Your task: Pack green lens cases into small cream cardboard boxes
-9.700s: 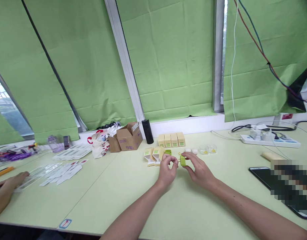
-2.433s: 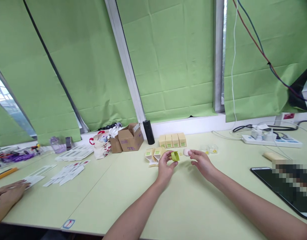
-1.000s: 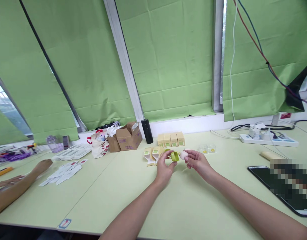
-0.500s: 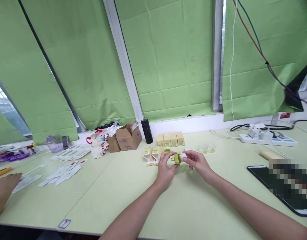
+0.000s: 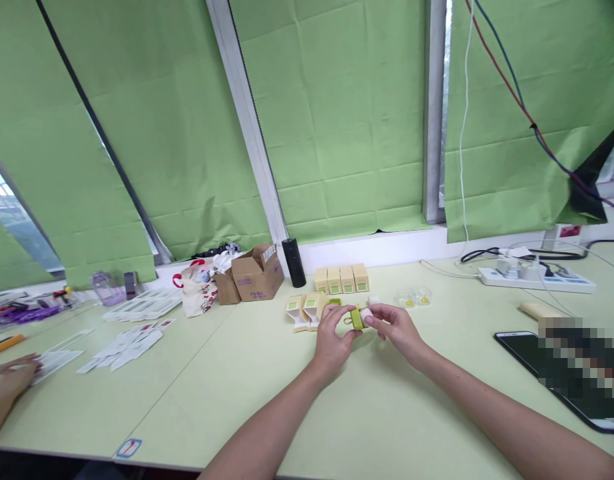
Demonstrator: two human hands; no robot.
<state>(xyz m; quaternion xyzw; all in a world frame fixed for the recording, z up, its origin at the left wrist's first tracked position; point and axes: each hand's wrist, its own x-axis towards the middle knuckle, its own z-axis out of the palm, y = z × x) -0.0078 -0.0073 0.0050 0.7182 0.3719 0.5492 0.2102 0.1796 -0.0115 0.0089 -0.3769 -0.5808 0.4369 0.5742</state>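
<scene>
My left hand [image 5: 331, 337] pinches a small green cap-like case [image 5: 356, 318] just above the pale green table [image 5: 367, 413]. My right hand [image 5: 397, 328] presses a small white rounded piece [image 5: 366, 315] against the open side of that green case. Both hands meet at the table's middle. Behind them stand a row of small cream boxes with green squares [image 5: 341, 279] and two opened cream boxes [image 5: 307, 311]. Two clear little cups with yellow bits [image 5: 414, 297] sit to the right.
A brown cardboard box [image 5: 254, 273], a black cylinder [image 5: 293, 262] and a printed bag [image 5: 197, 288] stand at the back. A power strip [image 5: 537, 280] and a dark tablet [image 5: 551, 367] lie right. Another person's hand [image 5: 7, 387] rests on white cards [image 5: 121, 343] at left.
My right hand picked up the white piece and brought it to the green case held by my left hand; now they touch. The other person's hand drew back to the left.
</scene>
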